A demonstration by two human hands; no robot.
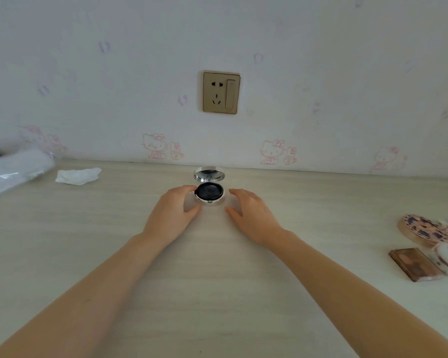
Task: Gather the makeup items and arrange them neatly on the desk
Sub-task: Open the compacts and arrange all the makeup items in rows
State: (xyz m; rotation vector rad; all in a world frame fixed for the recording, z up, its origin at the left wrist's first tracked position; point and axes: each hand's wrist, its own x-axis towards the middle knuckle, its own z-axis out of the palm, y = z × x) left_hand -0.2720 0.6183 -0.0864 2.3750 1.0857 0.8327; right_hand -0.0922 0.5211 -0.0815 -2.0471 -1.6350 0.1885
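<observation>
- Both forearms reach forward over the pale wooden desk (217,293) toward the open cushion compact (209,193).
- Well to the right of the compact lie a brown eyeshadow palette (413,264) and, beyond it, a patterned round case (419,229), both blurred.
- The left hand (175,211) cups the compact's left side, fingers curled against its rim and thumb below; it appears to grasp the base.
- The right hand (251,211) hovers just right of the compact, fingers relaxed, holding nothing, apparently not touching.
- The compact sits between the hands near the wall, hinge at the far side, mirrored lid (209,173) standing up. The left hand is nearer; closing likely means folding the lid toward the person.
- Far left of the compact: a crumpled tissue (78,176).
</observation>
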